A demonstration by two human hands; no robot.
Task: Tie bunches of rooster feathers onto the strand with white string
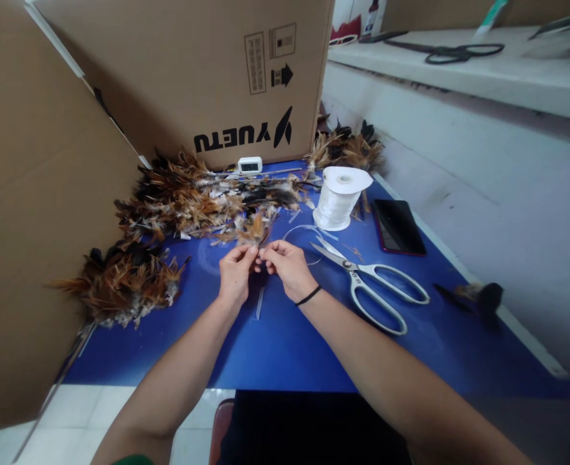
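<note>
My left hand [237, 271] and my right hand [288, 265] meet over the blue table, fingers pinched close together. Between the left thumb and fingers is a small bunch of brown feathers [255, 227], its tips pointing away from me. The right fingers pinch at the base of that bunch, beside a thin white ribbon [298, 228] that curves off toward the right. Exactly what lies between the right fingertips is too small to make out. To the right stands a spool of white ribbon [337, 205]. Large scissors [362, 274] with pale handles lie near my right wrist, blades parted.
Heaped brown and black feathers [178, 197] cover the table's back left, with a separate pile [124, 284] nearer me. Cardboard panels [178, 71] wall off the back and left. A small digital clock [250, 165], a phone [399, 226] and a dark feather piece [483, 297] lie around the blue table [304, 349].
</note>
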